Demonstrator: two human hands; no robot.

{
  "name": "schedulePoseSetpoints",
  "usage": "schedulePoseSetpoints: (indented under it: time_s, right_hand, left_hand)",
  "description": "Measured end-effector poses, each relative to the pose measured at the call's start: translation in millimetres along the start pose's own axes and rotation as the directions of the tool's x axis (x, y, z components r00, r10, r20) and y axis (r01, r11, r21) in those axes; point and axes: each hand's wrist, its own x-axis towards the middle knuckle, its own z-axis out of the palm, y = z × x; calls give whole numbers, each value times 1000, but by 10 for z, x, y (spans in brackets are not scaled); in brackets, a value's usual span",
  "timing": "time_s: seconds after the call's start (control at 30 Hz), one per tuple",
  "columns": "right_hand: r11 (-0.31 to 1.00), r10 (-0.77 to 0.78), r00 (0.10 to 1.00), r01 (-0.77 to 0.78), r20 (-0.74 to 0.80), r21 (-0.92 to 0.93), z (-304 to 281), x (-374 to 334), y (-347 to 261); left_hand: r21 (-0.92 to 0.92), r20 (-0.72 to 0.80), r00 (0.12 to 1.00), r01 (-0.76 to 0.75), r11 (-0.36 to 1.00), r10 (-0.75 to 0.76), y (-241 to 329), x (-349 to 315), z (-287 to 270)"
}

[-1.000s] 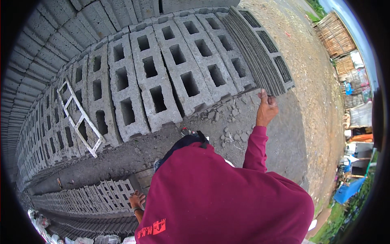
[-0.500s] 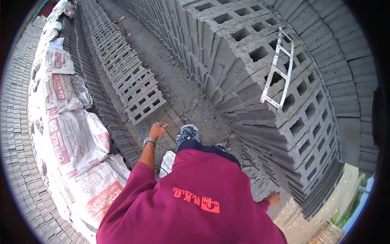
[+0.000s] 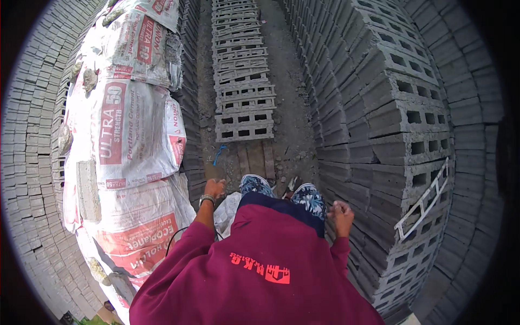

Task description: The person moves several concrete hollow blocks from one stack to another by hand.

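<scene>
My left hand (image 3: pixel 215 188), with a bracelet at the wrist, hangs in front of me with its fingers loosely curled and nothing visible in them. It is nearest to the white sack (image 3: pixel 227 212) by my left leg and a blue strip (image 3: pixel 219 155) on the ground. On the other side, my right hand (image 3: pixel 340 215) is held beside my thigh, its fingers also curled in with no object showing. The tall block stack (image 3: pixel 374 157) rises beyond it. Ahead of my feet, a row of hollow concrete blocks (image 3: pixel 245 118) stretches away on the ground.
Printed cement sacks (image 3: pixel 136 127) cover the stack to my left, with stone pieces (image 3: pixel 88 189) on them. A white metal frame (image 3: pixel 425 203) lies on the right-hand stack. Wooden boards (image 3: pixel 254 157) lie before my feet. Narrow dirt strips (image 3: pixel 295 108) flank the block row.
My view has turned to the right, so the block row now runs straight ahead. My right hand has come in closer to my thigh, its fingers more curled.
</scene>
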Motion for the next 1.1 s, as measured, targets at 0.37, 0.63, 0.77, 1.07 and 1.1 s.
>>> schedulePoseSetpoints:
  time_s: [0.37,0.63,0.77,1.07,1.1]
  right_hand:
    - [998,13,908,13,418,-59,1092,1852,-1214]
    - [970,151,873,-41,465,-240,1556,2752,-1578]
    - [957,187,868,-55,461,-283,1850,3049,-1784]
    - [938,225,867,-69,445,-340,2910,2964,-2131]
    - [943,206,863,-48,462,-331,3050,2963,-2172]
  left_hand:
    - [-484,-136,979,70,872,-154,414,-173,87]
    - [-521,-252,952,20,854,-175,505,-440,8]
    - [-500,-307,915,80,862,-263,593,-452,-101]
    - [-439,-193,967,69,896,-169,737,539,-509]
    - [-417,-188,975,29,908,-117,736,764,-520]
